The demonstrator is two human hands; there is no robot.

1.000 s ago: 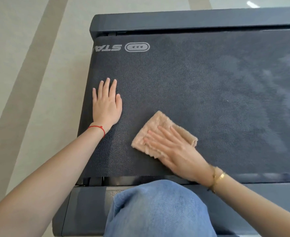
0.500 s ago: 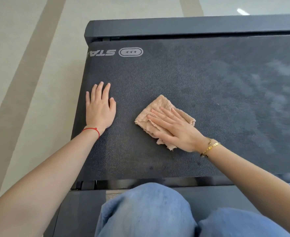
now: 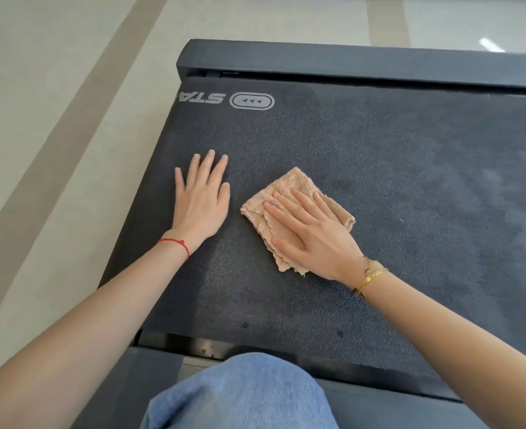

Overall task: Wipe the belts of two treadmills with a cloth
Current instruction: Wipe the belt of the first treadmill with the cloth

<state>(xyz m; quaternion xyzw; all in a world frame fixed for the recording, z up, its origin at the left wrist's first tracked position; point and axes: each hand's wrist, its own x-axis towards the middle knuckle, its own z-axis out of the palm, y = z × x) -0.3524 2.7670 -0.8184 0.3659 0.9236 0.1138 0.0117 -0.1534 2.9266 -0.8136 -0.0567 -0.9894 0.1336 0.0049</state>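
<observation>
Both hands flat on the belt [image 3: 379, 168].
Right hand [image 3: 312, 235] presses the cloth [image 3: 292, 184] mid-belt; left hand [image 3: 201, 199] rests by the left edge.

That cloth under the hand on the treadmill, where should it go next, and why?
Probably a sweep toward the person's right. The right hand presses the cloth flat near the belt's left end, beside the resting left hand, while pale dusty streaks show farther right, so that stretch looks unwiped.

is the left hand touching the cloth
No, the left hand lies flat on the bare belt, apart from the cloth, which only the right hand presses.
</observation>
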